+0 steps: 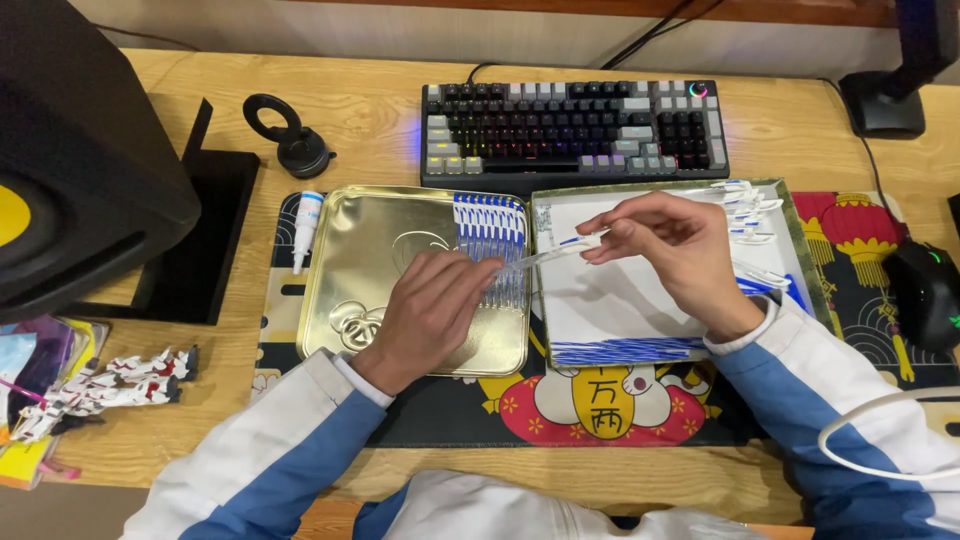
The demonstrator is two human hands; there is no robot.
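My left hand (425, 315) rests inside a shiny gold tin lid (350, 270), fingers pressed on a row of small white-and-blue stick-like pieces (490, 235) lined up at its right side. My right hand (675, 255) hovers over a second tin tray (545, 205) lined with white paper, pinching one slim white-and-blue piece (560, 250) whose tip points left toward the row. More such pieces lie in a strip along this tray's front (625, 350) and loose at its far right corner (750, 215).
A backlit keyboard (575, 130) sits behind the tins. A small white bottle (306, 225) and black ring stand (290, 135) lie left, a dark speaker (80, 160) far left, a toy figure (110, 385) near the front left, and a black mouse (925, 290) right.
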